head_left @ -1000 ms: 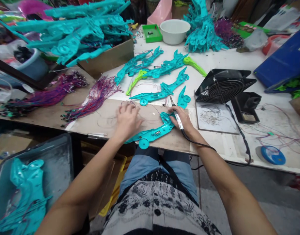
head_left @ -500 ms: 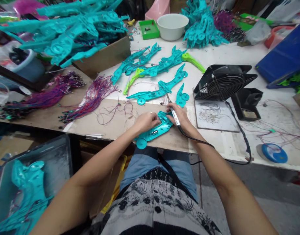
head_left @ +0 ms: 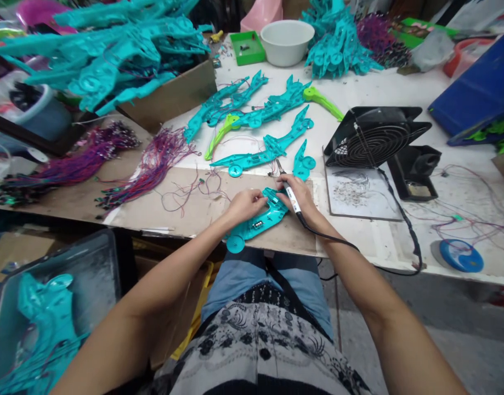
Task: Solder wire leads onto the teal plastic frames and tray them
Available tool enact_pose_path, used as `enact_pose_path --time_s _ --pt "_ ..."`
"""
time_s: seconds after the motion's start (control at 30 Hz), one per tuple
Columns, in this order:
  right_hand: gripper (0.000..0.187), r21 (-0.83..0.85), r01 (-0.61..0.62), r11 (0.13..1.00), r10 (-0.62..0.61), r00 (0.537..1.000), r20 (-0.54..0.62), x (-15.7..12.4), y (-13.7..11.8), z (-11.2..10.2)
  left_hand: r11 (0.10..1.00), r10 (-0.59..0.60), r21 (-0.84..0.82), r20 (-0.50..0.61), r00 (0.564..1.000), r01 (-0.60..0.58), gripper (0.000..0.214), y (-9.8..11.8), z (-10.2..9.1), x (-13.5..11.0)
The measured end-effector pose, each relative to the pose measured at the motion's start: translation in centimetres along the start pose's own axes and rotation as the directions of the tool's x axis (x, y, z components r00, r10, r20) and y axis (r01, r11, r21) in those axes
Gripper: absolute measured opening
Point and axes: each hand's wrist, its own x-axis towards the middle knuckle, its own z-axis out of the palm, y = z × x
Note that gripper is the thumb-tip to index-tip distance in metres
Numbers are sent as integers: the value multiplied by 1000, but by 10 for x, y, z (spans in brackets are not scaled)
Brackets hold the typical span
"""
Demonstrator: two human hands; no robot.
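At the near edge of the workbench, left of the black fan [head_left: 375, 140], you work on a teal plastic part [head_left: 258, 224] lying slantwise on a cardboard sheet [head_left: 181, 211]. Its round lower end hangs just over the bench edge, above your lap. Your left hand [head_left: 245, 204] is curled, fingertips pressed on the part's upper end and holding it down. Your right hand [head_left: 300, 193] is closed pen-style around a soldering iron [head_left: 292, 197], whose tip points away from you, toward the fan's left side.

The part is flat and jagged in outline, with a small dark component set near its middle.

Open room is scarce. Bare cardboard lies further left of the fan, beyond your left hand, crossed by loose wires [head_left: 194, 189]. Between your right hand and the fan sits a grey plate [head_left: 358, 195] strewn with small metal scraps. The iron's black cord [head_left: 403, 227] runs from your wrist along the bench edge, below the fan. More teal parts [head_left: 272, 148] lie just beyond your hands, to the fan's left, and wire bundles [head_left: 153, 164] spread further left again.
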Motion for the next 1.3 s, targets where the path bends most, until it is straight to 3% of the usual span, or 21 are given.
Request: enact_pose_path --time_s 0.13,0.3,0.47,0.57,0.7,0.8,0.93,1.17,1.3 --pt "38 -34 -10 999 10 1000 -8 1 2 0 983 2 -185 129 992 22 20 2 -2 -3" --pt "31 25 41 999 -41 999 34 -4 5 -6 929 -63 -364 1 998 59 23 4 -27 -18" --pt "35 97 44 994 -44 999 -1 -8 1 -4 858 1 -513 40 999 20 21 4 -45 -32" --pt "32 55 79 995 -80 997 21 -7 -1 2 840 -4 -541 63 998 38 20 -2 -40 -30" --pt "28 44 53 998 -53 999 -6 -6 -3 3 860 -34 -492 215 976 138 25 -7 -25 -19" --pt "28 85 6 996 -3 999 -39 -5 -7 3 911 -82 -383 194 978 152 27 -3 -18 -15" --pt "29 73 -12 997 16 999 -51 -2 -12 6 923 -72 -360 191 979 138 32 2 -16 -15" --pt "29 -6 14 1000 -14 1000 23 -2 -11 11 876 -92 -459 142 986 148 33 -7 -14 -13" --pt "28 7 34 999 -34 999 0 -4 -8 10 846 -108 -512 105 989 147 34 -11 -14 -12"
